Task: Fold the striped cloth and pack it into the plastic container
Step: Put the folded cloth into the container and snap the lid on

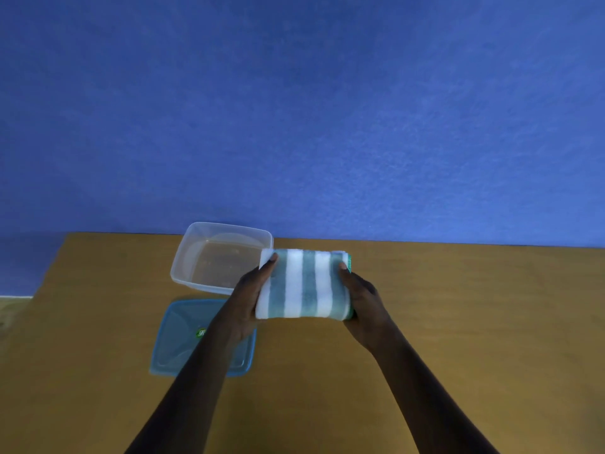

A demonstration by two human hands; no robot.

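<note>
Progress: folding looks done; packing is not. The green-and-white striped terry cloth (pixel 302 285) is a compact thick rectangle of several layers, held in the air above the table, just right of the clear rectangular plastic container (pixel 196 257) and overlapping its near right corner in this view. The container is open and holds nothing I can see. Its translucent blue lid (pixel 178 339) lies flat on the table, just near of the container, with a small green sticker on it.

Grip: the left hand (pixel 247 306) clamps the left edge of the cloth, thumb on top at the far corner, fingers underneath and hidden. The right hand (pixel 361 298) clamps the right edge the same way, thumb on top. Both hands press on the bundle and keep the layers together.

Left to do, by my judgement: carry the bundle left and far over the opening, lower it in, release. Whether it fits without further squeezing I cannot tell.

Surface: brown matte wooden table (pixel 458 322), bare to the right. Room: plain blue textured wall (pixel 294 109) directly behind the far table edge; a pale strip of floor at far left.
</note>
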